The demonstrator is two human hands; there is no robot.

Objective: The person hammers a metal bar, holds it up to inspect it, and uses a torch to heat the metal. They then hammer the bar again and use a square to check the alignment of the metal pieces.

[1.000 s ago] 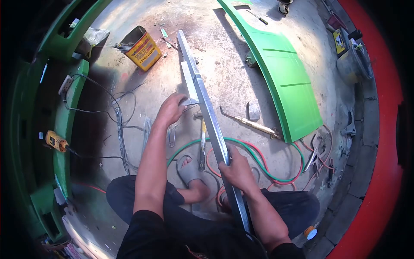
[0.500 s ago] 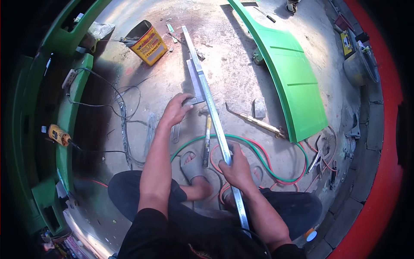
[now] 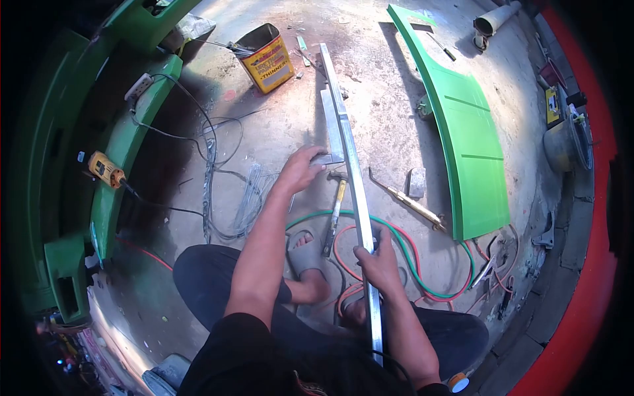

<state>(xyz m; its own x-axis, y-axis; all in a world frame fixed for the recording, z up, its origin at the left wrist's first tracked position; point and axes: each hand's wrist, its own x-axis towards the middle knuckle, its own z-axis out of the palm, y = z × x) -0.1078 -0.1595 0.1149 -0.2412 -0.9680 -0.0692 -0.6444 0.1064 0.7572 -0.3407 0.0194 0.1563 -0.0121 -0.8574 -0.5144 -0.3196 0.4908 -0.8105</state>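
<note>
A long, shiny metal bar (image 3: 352, 171) runs from near my lap out over the concrete floor. My right hand (image 3: 382, 265) is closed around its near part. A flat, L-shaped metal square (image 3: 331, 129) lies along the bar's left side. My left hand (image 3: 300, 170) pinches the square's short leg, its fingers partly hiding that end. Below the square, a hammer (image 3: 337, 204) with a yellow and black handle rests on the floor between my feet. A brass torch (image 3: 411, 204) lies to the right of the bar, beside a small grey block (image 3: 416, 182).
A yellow thinner can (image 3: 269, 66) with rods stands ahead on the left. A curved green panel (image 3: 472, 152) lies on the right. Green and red hoses (image 3: 416, 264) loop near my right foot. A yellow power tool (image 3: 105, 168) and black cables are at left.
My view has turned, so the scene sits further right in the picture. Both hands keep their holds; the bar looks slightly more upright in view.
</note>
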